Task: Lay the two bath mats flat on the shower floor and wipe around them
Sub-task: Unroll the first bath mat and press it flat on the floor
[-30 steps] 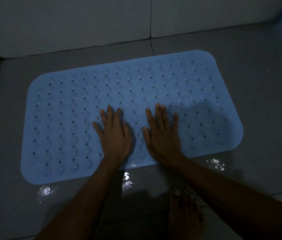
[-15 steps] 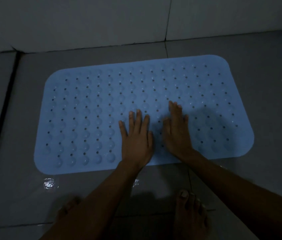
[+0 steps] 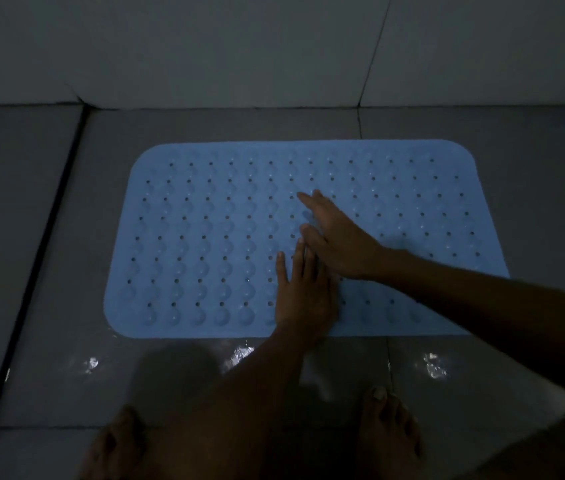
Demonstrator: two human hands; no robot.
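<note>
— Where's the mat?
— Blue mat [image 3: 211, 237], flat on wet grey floor [image 3: 49, 237], close to the wall [image 3: 205, 46]. Dotted with holes and bumps.
— And the hands?
— Left hand [image 3: 303, 292] palm down near the mat's front edge, fingers [image 3: 280, 268] spread, gripping nothing. Right hand [image 3: 340, 237] just beyond, flat, fingers together, pointing left. Bare feet [image 3: 388, 431] at the bottom.
</note>
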